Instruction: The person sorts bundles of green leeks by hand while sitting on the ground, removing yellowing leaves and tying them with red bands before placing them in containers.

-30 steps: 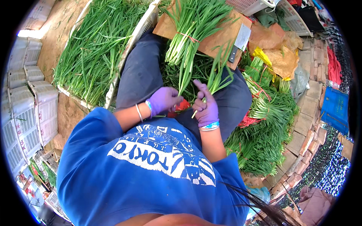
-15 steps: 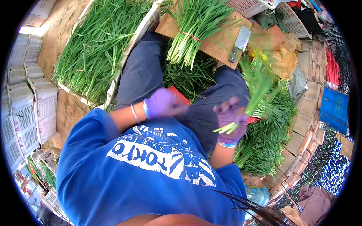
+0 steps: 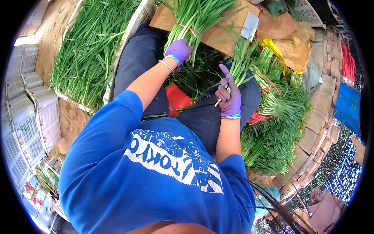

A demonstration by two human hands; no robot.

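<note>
the right hand point(image 3: 229, 98), in a purple glove, is closed around a small bunch of green chives point(image 3: 240, 62), held upright above the lap. the left hand point(image 3: 179, 50), also gloved purple, reaches forward with fingers curled onto the stalk ends of a tied bundle point(image 3: 194, 17) bound by a thin red band, lying on a brown cardboard sheet point(image 3: 218, 33). a pale rectangular label point(image 3: 249, 25) sits at the cardboard's right edge. a red packet point(image 3: 177, 99) lies between the knees. to the left, a white crate point(image 3: 134, 27) holds loose greens; tied bundles point(image 3: 280, 113) pile up on the right, near a crumpled yellow bag point(image 3: 272, 46).
</note>
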